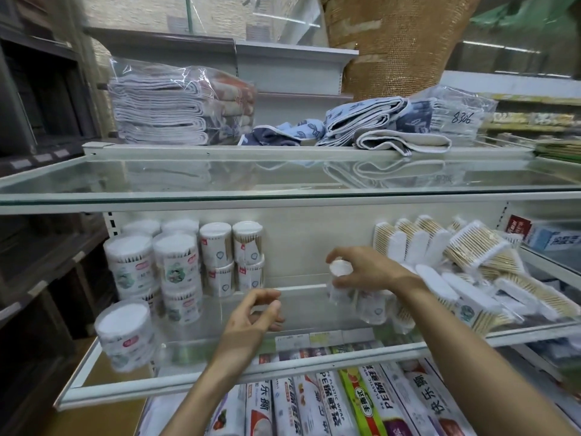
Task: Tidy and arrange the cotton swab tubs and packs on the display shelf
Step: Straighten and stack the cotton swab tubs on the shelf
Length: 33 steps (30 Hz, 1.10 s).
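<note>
My right hand (366, 270) grips a small clear cotton swab tub (339, 280) with a white lid, held tilted just above the glass display shelf (220, 377). More small tubs (372, 308) lie below my right wrist. My left hand (257, 313) hovers over the bare middle of the shelf with fingers loosely curled and holds nothing. Stacked round tubs (176, 265) stand at the shelf's left, with narrower tubs (232, 256) behind them and one large tub (125, 332) at the front left corner. Flat swab packs (478, 272) are heaped untidily at the right.
A glass shelf (283, 184) above carries bagged folded towels (163, 111) and loose blue cloths (371, 124). Below the display shelf lie rolls of plastic wrap (345, 404). Dark wooden shelving (41, 247) stands at the left. Price tags (314, 338) line the shelf front.
</note>
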### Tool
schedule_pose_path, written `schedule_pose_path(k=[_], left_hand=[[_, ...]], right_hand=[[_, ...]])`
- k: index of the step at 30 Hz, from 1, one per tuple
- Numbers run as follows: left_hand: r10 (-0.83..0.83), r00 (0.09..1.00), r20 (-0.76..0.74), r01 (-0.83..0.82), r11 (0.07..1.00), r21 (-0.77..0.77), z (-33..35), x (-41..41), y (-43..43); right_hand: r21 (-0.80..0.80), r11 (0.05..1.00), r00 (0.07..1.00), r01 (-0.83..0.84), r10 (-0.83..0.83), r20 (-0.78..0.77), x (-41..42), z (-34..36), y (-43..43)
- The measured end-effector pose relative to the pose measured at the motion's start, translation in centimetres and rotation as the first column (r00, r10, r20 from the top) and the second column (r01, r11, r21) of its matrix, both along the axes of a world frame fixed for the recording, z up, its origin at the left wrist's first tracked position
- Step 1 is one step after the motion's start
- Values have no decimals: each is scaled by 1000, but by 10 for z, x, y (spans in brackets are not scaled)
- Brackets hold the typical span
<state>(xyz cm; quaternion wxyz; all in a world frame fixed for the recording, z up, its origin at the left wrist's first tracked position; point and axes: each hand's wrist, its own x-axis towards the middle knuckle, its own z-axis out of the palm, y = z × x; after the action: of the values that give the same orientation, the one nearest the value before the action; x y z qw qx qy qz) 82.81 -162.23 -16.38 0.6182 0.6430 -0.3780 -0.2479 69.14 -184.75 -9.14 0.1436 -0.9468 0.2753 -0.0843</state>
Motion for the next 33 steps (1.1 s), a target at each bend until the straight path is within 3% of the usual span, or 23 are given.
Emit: schedule_pose_path(k=[3, 6, 9, 14, 22, 29, 31, 33], left_hand=[[-14, 999, -40, 14, 1000, -1, 3, -8, -2], [-84, 982, -171, 84, 996, -7, 5, -12, -4], [-194, 887, -419, 154, 980, -128, 6, -15, -5], [-243, 810, -533, 108, 956, -273, 12, -15, 1], [-228, 834, -503, 71, 948, -311, 15, -12, 2], [-223, 833, -506, 75, 952, -297, 13, -8, 4], [-148, 888, -434, 28, 962, -271, 11, -9, 7], [75, 974, -212, -122, 968, -221, 6, -8, 13]], right_hand=[[257, 963, 976, -79, 23, 217, -3, 7, 9], [532, 796, 911, -289, 58, 408, -4, 15, 28], [547, 736, 869, -399, 114, 481, 0, 17, 41], [532, 729, 862, -430, 155, 484, 4, 20, 46], [532, 776, 895, -339, 91, 437, 16, 23, 55], [569, 747, 899, -343, 86, 429, 23, 21, 57], [555, 753, 892, -353, 92, 443, 27, 20, 57], [522, 778, 881, -349, 82, 467, 34, 18, 58]])
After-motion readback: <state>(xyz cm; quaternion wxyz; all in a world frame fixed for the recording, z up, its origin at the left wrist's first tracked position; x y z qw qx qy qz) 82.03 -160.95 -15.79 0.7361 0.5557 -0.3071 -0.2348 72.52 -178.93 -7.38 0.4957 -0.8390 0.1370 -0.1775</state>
